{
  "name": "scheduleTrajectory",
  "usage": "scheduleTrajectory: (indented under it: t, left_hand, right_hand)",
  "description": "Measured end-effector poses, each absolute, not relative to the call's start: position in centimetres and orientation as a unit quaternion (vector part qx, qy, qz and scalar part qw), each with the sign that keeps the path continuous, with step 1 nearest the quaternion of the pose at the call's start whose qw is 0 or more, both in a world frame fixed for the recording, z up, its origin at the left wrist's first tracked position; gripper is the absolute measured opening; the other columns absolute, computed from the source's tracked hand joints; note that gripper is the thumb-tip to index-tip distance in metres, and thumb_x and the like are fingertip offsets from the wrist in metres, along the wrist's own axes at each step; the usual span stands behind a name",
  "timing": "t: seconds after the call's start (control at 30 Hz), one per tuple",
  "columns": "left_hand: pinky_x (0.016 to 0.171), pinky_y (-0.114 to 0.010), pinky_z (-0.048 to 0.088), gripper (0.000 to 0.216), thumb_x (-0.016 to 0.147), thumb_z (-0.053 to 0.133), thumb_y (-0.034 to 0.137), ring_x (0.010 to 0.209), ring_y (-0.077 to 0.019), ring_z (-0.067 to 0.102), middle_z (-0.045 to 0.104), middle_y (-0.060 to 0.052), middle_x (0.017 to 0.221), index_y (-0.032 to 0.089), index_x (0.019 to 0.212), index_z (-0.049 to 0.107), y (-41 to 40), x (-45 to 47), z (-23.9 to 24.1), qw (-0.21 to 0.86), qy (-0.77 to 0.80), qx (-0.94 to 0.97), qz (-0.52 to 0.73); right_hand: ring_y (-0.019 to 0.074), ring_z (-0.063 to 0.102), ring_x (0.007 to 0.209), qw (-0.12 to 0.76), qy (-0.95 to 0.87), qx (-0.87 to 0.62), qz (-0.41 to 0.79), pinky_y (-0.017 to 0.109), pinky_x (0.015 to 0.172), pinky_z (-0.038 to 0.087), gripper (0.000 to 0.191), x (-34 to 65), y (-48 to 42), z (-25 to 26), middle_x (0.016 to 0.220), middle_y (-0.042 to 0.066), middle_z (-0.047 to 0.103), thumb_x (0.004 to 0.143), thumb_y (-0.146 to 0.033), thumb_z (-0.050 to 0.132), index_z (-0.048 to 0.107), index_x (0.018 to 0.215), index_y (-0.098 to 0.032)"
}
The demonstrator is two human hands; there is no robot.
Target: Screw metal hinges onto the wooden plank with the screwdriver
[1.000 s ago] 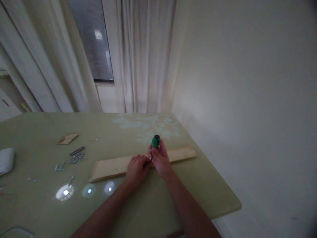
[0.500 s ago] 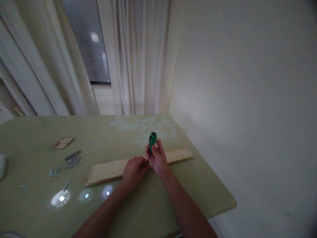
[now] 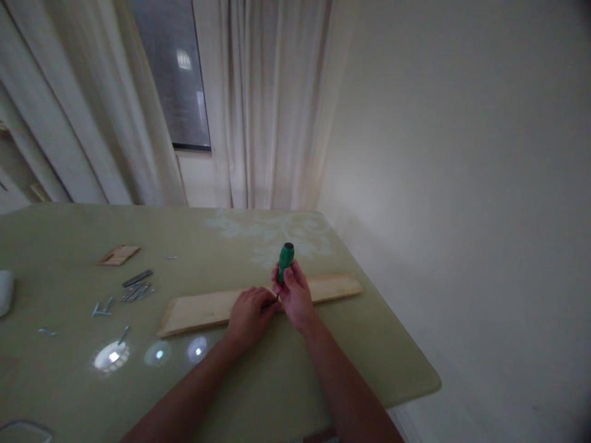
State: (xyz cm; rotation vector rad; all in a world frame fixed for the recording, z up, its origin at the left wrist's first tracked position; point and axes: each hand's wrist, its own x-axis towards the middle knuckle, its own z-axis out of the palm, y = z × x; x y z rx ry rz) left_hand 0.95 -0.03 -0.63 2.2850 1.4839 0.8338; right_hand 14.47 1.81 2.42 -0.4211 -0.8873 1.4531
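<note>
A long pale wooden board lies slantwise on the green tabletop. My right hand is closed round the green handle of a screwdriver, which stands nearly upright with its tip pointing down at the board's middle. Beside the tip, my left hand rests on the board with its fingers closed on a small dark piece, mostly hidden under them. The exact contact of the tip is covered by my fingers.
Left of the board lie a pile of metal hinges and screws, several loose screws and a small wooden piece. A white object stands at the left edge. A wall runs along the right.
My view has tipped slightly. The screwdriver handle has turned in my right hand, and the dark piece under my left fingers is more covered. The board stays in place.
</note>
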Motion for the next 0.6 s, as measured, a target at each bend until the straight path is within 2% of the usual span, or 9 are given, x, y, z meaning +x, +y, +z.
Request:
scheduleTrajectory:
  t: [0.13,0.27,0.33,0.4,0.5,0.6]
  left_hand:
    - [0.083,-0.034,0.044,0.008,0.094,0.067,0.027,0.090,-0.0233,0.066,0.074,-0.004,0.090,0.022,0.090,0.072,-0.01,0.79,-0.53,0.144,0.509,0.798,0.287]
    - [0.084,-0.033,0.044,0.010,0.094,0.067,0.028,0.091,-0.0232,0.066,0.073,-0.004,0.091,0.022,0.087,0.071,0.12,0.76,-0.73,0.140,0.505,0.802,0.287]
    - [0.082,-0.033,0.043,0.012,0.093,0.068,0.028,0.089,-0.0232,0.066,0.072,-0.004,0.087,0.022,0.084,0.070,0.18,0.82,-0.83,0.139,0.513,0.797,0.288]
    - [0.080,-0.032,0.043,0.012,0.093,0.069,0.027,0.087,-0.0229,0.065,0.071,-0.004,0.085,0.021,0.082,0.069,0.19,0.90,-0.86,0.139,0.520,0.792,0.288]
    - [0.079,-0.032,0.043,0.011,0.091,0.071,0.026,0.086,-0.0219,0.065,0.072,-0.003,0.084,0.021,0.081,0.070,0.14,0.95,-0.76,0.145,0.527,0.785,0.291]
    - [0.080,-0.031,0.043,0.011,0.090,0.072,0.026,0.086,-0.0213,0.065,0.072,-0.003,0.084,0.020,0.081,0.070,0.06,0.95,-0.63,0.151,0.534,0.779,0.293]
  right_hand:
    - [0.0097,0.048,0.059,0.638,-0.393,-0.182,0.636,0.024,0.052,0.038,0.040,14.52,2.08,2.32,0.082,0.003,0.067,0.089,-0.057,0.073,0.071,0.096,-0.018]
    - [0.0100,0.052,0.060,0.633,-0.394,-0.164,0.646,0.023,0.055,0.040,0.032,14.79,1.53,2.62,0.085,0.001,0.070,0.092,-0.048,0.073,0.066,0.113,-0.025]
    - [0.0095,0.053,0.061,0.625,-0.399,-0.155,0.653,0.022,0.057,0.041,0.037,14.84,1.34,2.72,0.089,0.000,0.071,0.089,-0.042,0.078,0.062,0.119,-0.029]
    - [0.0090,0.052,0.061,0.628,-0.401,-0.157,0.648,0.022,0.058,0.041,0.039,14.78,1.36,2.69,0.090,-0.001,0.072,0.085,-0.039,0.082,0.062,0.117,-0.030]
    - [0.0086,0.050,0.059,0.645,-0.393,-0.169,0.633,0.021,0.055,0.038,0.030,14.60,1.67,2.61,0.081,-0.001,0.069,0.088,-0.045,0.079,0.068,0.105,-0.024]
    - [0.0079,0.047,0.056,0.646,-0.389,-0.176,0.632,0.021,0.052,0.036,0.038,14.53,1.84,2.72,0.075,0.000,0.066,0.091,-0.053,0.074,0.073,0.106,-0.019]
